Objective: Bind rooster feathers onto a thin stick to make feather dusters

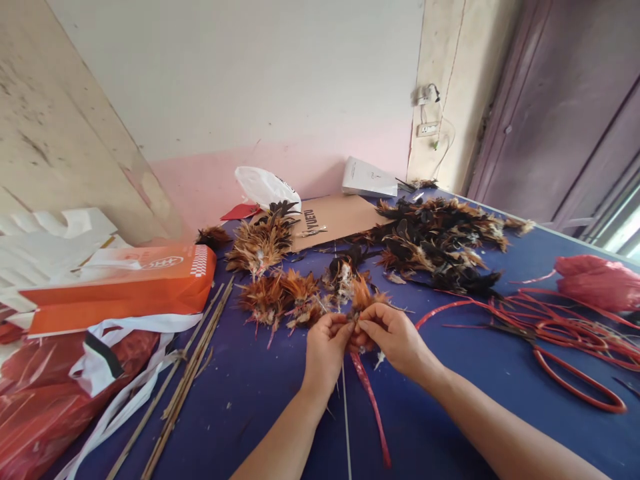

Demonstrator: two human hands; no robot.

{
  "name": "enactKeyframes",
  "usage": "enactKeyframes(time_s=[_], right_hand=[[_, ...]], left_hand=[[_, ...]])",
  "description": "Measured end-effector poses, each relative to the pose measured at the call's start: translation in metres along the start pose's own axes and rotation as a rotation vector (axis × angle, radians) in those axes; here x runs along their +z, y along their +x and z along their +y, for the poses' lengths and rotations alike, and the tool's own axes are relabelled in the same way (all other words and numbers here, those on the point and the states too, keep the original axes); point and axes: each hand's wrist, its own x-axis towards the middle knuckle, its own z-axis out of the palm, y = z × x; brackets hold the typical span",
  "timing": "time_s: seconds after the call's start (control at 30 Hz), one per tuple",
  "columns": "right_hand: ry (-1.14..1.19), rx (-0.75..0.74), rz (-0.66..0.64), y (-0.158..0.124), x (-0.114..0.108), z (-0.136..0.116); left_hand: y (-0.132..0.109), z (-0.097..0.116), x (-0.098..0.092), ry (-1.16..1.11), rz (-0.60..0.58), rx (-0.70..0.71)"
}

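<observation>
My left hand [326, 345] and my right hand [395, 337] meet over the blue table, both closed in a pinch on a small bunch of brown feathers [364, 293]. The quills are mostly hidden by my fingers. A red plastic strip [370, 397] hangs from below the hands toward me, and another length [443, 308] runs off to the right. Just beyond my left hand lie small tied bunches of orange-brown feathers [270, 297] with pinkish-red ends. A dark feather bunch with white fluff [345, 275] lies right behind the held one.
Black and brown feathers [435, 233] are heaped at the back right, by a cardboard sheet [345, 217]. Scissors [575, 380] lie among tangled red strips [570, 323] on the right. Thin sticks [185, 373], an orange bag [150, 287] and a red plastic bag [40, 393] are left.
</observation>
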Motion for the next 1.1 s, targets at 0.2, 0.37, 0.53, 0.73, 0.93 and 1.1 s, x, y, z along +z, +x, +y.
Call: enactKeyframes(time_s=[0.2, 0.37, 0.53, 0.73, 0.93, 1.1], right_hand=[[0.056, 0.033, -0.019, 0.001, 0.007, 0.0], [-0.145, -0.104, -0.008, -0.001, 0.006, -0.006], [-0.31, -0.071, -0.048, 0.003, -0.011, -0.016], [-0.315, 0.011, -0.159, 0.015, -0.036, -0.01], [0.226, 0.204, -0.179, 0.016, -0.024, 0.014], [0.068, 0.037, -0.027, 0.013, -0.001, 0.019]], left_hand=[[-0.002, 0.004, 0.0, 0.142, 0.062, 0.123], [-0.004, -0.005, 0.001, 0.271, 0.021, 0.207], [-0.011, -0.01, 0.004, 0.387, -0.14, 0.214], [-0.018, 0.005, 0.008, 0.217, -0.298, 0.023], [-0.007, 0.004, 0.005, -0.236, -0.165, -0.108], [0.004, -0.003, 0.0, -0.497, 0.086, -0.224]])
